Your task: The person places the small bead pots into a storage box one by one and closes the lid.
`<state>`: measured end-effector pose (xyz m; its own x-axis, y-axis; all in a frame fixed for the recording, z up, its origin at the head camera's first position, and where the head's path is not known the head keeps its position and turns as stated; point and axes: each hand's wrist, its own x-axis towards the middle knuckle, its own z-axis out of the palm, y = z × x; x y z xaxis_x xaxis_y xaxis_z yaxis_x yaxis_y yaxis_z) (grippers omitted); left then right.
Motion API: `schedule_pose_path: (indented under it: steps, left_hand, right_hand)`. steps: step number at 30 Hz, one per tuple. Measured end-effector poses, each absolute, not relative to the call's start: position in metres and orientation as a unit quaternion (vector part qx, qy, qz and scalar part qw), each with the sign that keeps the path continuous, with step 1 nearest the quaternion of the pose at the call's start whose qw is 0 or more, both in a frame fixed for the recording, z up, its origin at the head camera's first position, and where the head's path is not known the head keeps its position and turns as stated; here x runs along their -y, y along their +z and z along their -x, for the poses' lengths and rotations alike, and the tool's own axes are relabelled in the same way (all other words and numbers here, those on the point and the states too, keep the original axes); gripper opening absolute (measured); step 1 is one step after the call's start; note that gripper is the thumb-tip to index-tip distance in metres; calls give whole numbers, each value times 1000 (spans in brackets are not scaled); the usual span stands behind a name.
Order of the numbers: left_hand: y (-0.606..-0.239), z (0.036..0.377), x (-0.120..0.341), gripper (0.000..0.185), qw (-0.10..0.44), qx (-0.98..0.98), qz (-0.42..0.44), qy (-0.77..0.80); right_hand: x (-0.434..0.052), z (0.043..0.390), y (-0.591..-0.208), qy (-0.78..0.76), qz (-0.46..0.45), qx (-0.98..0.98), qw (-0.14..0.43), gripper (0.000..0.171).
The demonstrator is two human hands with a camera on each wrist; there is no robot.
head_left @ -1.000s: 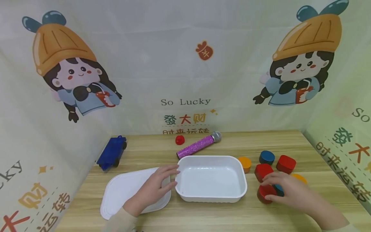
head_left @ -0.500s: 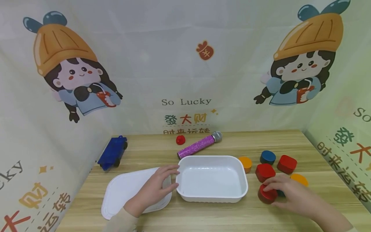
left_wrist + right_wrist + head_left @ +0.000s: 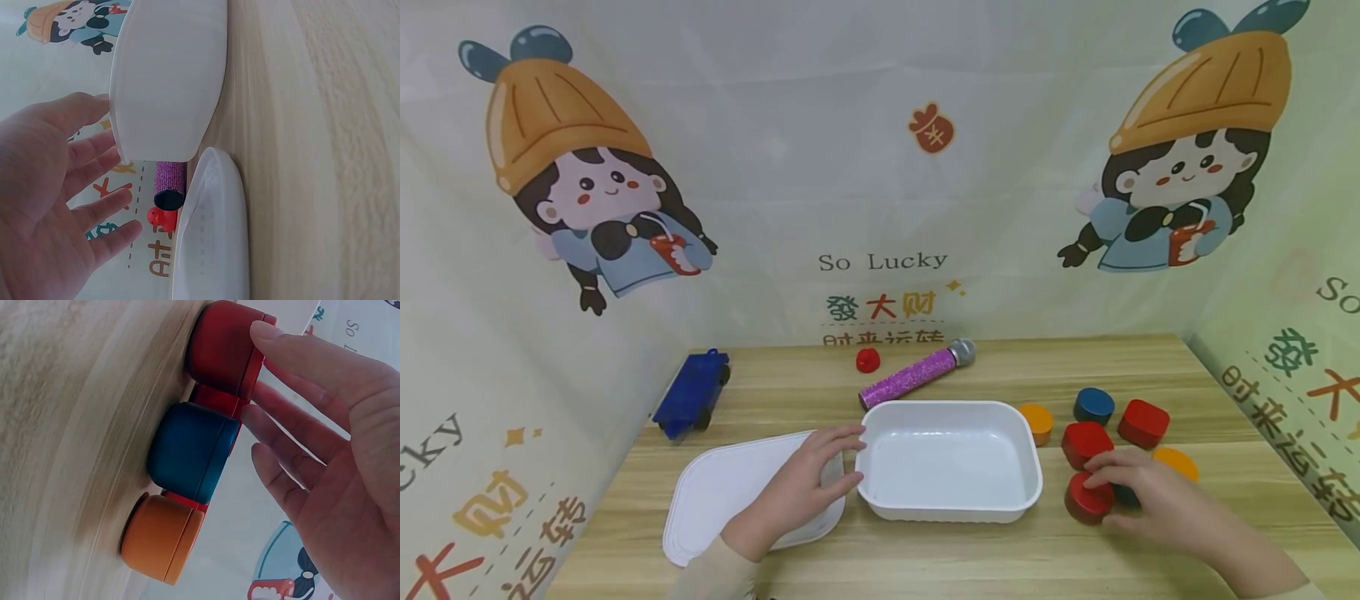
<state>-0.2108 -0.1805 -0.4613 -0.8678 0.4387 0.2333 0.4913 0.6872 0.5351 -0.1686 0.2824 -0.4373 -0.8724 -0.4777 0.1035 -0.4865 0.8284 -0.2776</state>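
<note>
- While the left hand [image 3: 797, 492] is lying flat on the lid [image 3: 715, 492], fingers straight, touching the tray [image 3: 951, 500] at three o'clock,
- the right hand [image 3: 1150, 496], fingers loose, is touching a red block [image 3: 1084, 502]; other blocks [image 3: 1093, 406] are crowding twelve o'clock.

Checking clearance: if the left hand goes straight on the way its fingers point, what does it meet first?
Probably the white tray: the left hand rests on the lid, its fingers aimed at the tray's near-left rim, seemingly already at it.
</note>
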Motion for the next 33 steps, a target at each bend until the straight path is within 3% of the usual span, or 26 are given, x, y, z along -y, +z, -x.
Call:
schedule_pose_path:
  steps: [7,17,27,33]
  left_hand:
    - [-460,209,179,37,44,921,250,-294]
    - [-457,206,178,39,52,926,239,-286]
    - [-455,212,183,43,32,930,233,-284]
    - [-457,214,184,44,28,926,239,-292]
  right_hand:
    - [-284,170,-438,146,-246,958,6,30]
    - [-278,169,-436,159,-263,951,44,29]
    - [-263,178,-411,167,-267,943,108,31]
    - [-249,186,-397,203,-270,936,98,32]
